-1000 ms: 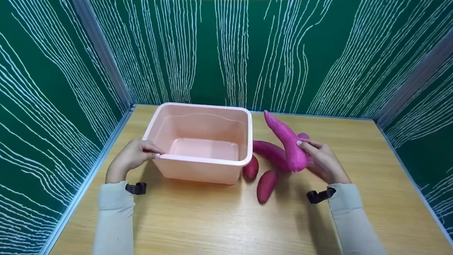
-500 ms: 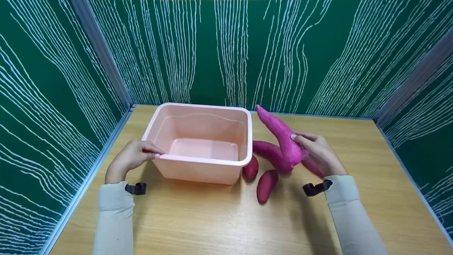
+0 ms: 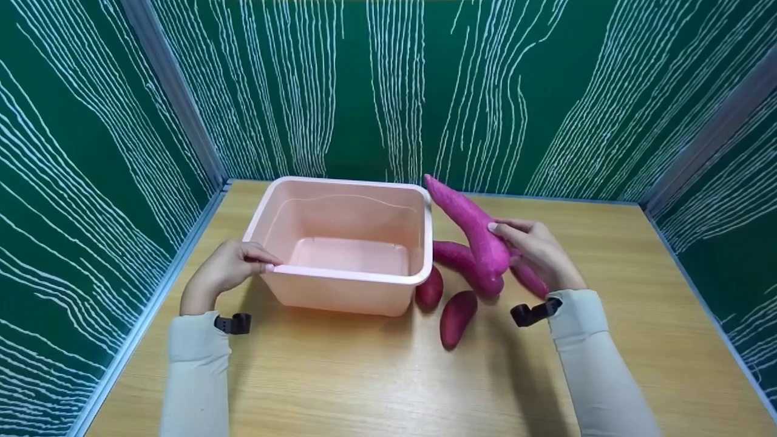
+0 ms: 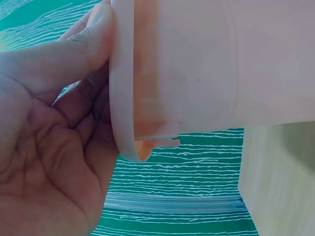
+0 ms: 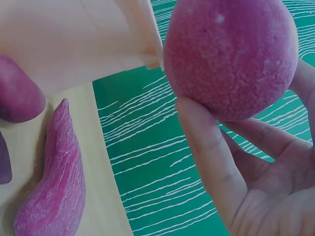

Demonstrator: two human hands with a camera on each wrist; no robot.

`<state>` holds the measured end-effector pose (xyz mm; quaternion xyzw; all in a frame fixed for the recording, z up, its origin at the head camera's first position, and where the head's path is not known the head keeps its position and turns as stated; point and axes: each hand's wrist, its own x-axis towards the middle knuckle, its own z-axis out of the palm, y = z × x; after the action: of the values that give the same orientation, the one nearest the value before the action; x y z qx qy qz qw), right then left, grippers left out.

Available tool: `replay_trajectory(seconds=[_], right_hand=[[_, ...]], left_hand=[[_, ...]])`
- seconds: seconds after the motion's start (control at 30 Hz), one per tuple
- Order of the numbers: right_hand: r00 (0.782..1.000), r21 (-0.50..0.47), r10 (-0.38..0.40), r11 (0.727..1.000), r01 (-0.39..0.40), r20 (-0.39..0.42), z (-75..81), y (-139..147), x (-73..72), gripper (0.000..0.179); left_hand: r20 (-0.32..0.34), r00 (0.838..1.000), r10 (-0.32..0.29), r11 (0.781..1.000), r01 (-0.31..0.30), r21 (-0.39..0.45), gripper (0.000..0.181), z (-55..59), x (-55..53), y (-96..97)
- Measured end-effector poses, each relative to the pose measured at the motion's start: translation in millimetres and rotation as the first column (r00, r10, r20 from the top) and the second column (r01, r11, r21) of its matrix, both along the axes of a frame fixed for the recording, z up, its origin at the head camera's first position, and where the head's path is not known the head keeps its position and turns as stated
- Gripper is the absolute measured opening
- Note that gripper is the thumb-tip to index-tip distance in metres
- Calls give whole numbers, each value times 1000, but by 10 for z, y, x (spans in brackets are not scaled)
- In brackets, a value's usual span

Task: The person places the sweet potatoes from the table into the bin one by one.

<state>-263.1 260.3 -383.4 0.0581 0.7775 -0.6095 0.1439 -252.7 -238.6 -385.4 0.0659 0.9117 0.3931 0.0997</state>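
Observation:
My left hand [image 3: 227,270] pinches the near left corner of the rim of a pale pink plastic bin [image 3: 340,294]. In the left wrist view the thumb [image 4: 93,44] presses against that rim. My right hand [image 3: 540,252] grips a long, bent pink sweet potato [image 3: 467,221] above the table, its thin tip towards the bin's far right corner. The right wrist view shows the held sweet potato's thick end [image 5: 231,59] between thumb and fingers. Beneath it lies another long sweet potato [image 3: 452,255], partly hidden. One more sweet potato [image 3: 529,280] lies partly behind my right hand.
Two small, darker red sweet potatoes [image 3: 458,318] lie just right of the bin, one close against its wall. The wooden table [image 3: 364,382] is enclosed by green walls [image 3: 352,91] with white wavy lines. A black strap [image 3: 537,312] circles each wrist.
My right hand has moved left and slightly away with the sweet potato, bringing its tip to the bin's right rim. More of the sweet potato behind the hand shows. My left hand stays put.

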Motion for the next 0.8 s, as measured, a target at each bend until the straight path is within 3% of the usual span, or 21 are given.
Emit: replay_trajectory(seconds=[0.57,0.8], right_hand=[[999,-88,47,995,-48,-12,125,-259,-120,67],[998,-32,52,998,-53,-17,180,-354,-155,65]], left_hand=[[6,1000,7,1000,-7,4,21,-12,1,-7],[-21,1000,-3,1000,3,1,19,-3,5,-3]])
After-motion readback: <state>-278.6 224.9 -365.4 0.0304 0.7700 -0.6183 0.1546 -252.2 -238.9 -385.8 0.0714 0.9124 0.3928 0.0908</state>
